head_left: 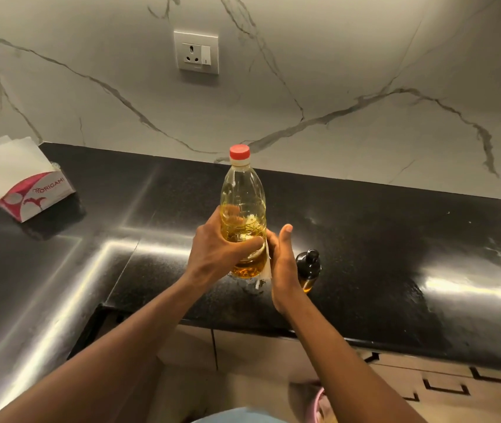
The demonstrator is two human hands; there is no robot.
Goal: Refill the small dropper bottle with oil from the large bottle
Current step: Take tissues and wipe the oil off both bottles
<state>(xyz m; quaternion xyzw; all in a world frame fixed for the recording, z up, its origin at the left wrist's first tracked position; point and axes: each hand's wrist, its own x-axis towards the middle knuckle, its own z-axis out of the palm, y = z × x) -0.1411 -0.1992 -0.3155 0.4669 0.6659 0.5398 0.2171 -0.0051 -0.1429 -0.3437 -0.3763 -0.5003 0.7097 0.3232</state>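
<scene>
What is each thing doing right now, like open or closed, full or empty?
Big oil bottle, upright, red cap on, mostly full.
Left hand, grips the big oil bottle.
Right hand, against the bottle's side, thumb up, fingers hidden.
Small dropper bottle, standing, black top on, a little oil inside.
Tissue box, open, tissues sticking out.
Wall socket, nothing plugged in.

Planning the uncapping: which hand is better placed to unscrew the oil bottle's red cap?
Right, probably. The left hand grips the oil bottle mid-body; the right hand sits alongside, thumb raised, freer to reach the red cap.
</scene>
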